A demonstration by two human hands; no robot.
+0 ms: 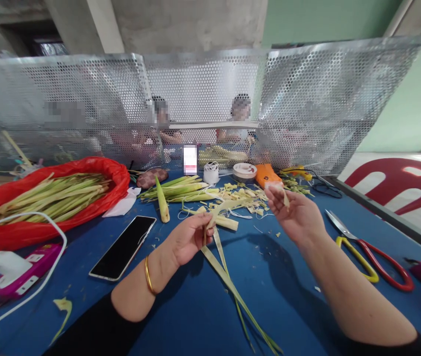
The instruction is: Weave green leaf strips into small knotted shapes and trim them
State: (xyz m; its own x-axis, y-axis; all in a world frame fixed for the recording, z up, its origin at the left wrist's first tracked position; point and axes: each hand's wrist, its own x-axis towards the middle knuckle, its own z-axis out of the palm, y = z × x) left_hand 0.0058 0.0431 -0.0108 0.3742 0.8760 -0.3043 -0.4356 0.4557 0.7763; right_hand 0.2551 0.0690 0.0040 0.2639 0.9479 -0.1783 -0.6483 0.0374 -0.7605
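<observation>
My left fingers clamp the strips at their crossing, probably against slipping; tails run to 5 o'clock. My right fingers, 2 o'clock of them, pinch a scrap. Scissors at 4 o'clock, handles my way, likely for reach.

Ok so your worktop is solid blue, and the strips in your left hand run pale yellow-green. The piece in your right hand looks creamy. Gold bangle, black sleeve, nice. Bright red bag at 10 o'clock, scissors with one yellow loop, one red at 2, silver panel with round-hole dots at 12.
</observation>
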